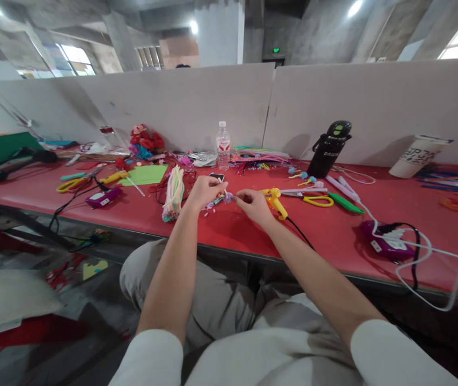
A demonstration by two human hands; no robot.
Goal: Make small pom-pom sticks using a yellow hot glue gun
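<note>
Pinching a tiny craft piece over a long red-covered table (333, 236).

Working between a pastel bundle of fuzzy pipe cleaners (174, 200) and a yellow plastic glue gun (275, 202). Bringing left hand (207, 191) and right hand (253, 206) together from either side, fingertips all but shut on a small purple fluffy ball (228, 198), just above the tabletop near its front edge. Probably calling for a light, steady pinch, wrists kept low, knuckles kept clear of the gun's nozzle.

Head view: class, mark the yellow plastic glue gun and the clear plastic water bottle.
Yellow plastic glue gun (277, 206), head view, on its handle.
Clear plastic water bottle (223, 146), head view, on its label.
</note>
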